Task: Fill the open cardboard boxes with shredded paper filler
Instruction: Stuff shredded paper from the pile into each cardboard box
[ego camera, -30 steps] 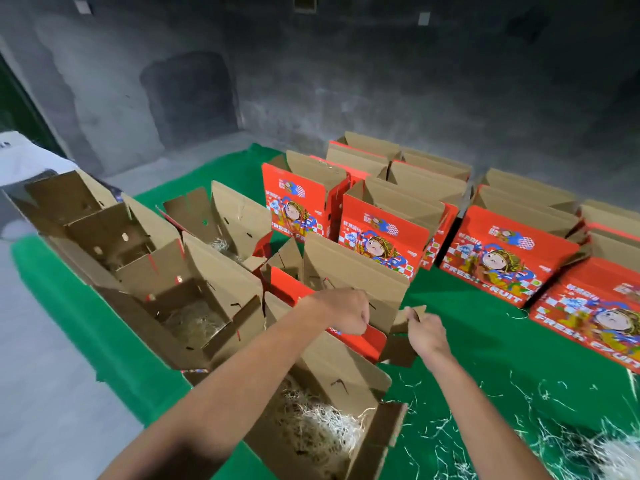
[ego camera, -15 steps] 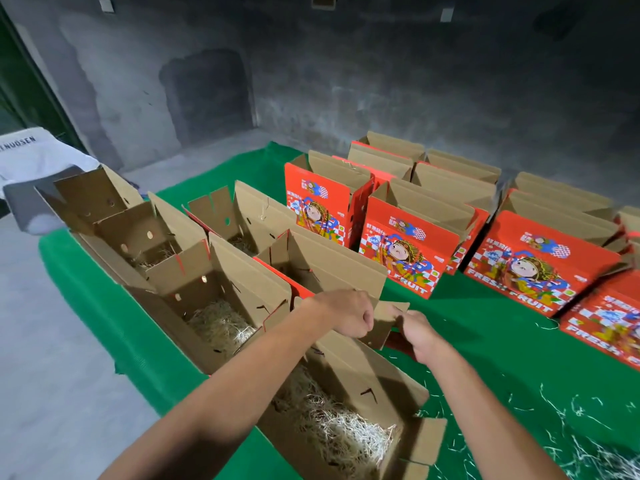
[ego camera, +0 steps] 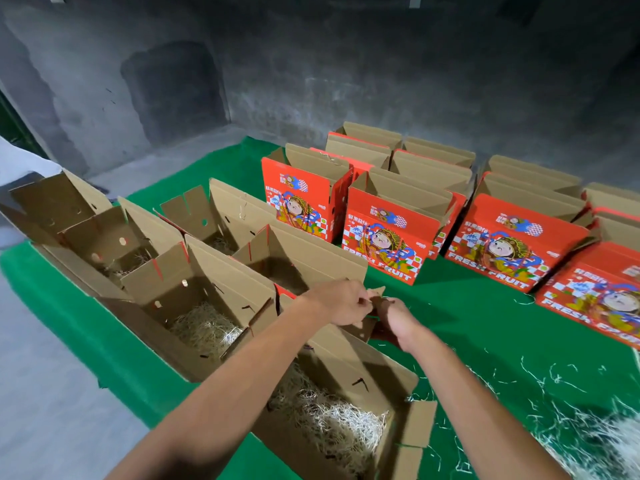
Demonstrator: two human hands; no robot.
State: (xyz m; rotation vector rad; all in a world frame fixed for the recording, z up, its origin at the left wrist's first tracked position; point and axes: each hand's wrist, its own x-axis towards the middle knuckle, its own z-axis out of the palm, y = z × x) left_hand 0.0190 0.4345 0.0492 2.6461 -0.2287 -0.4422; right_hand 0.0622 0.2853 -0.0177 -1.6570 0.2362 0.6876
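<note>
Two hands meet at the right end flap (ego camera: pixel 375 306) of the middle box (ego camera: pixel 304 268): my left hand (ego camera: pixel 341 301) and right hand (ego camera: pixel 394 318) both pinch it, whereas a second ago they gripped it further apart. That box looks unfilled. Shredded paper (ego camera: pixel 329 420) already lies in the near box (ego camera: pixel 388 386), and a loose heap (ego camera: pixel 595 441) waits on the green bench (ego camera: pixel 467 327) at near right.

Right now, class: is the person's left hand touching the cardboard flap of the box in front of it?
Touching. The head view shows the left hand pinching the cardboard flap, with the right hand holding it from below.
</note>
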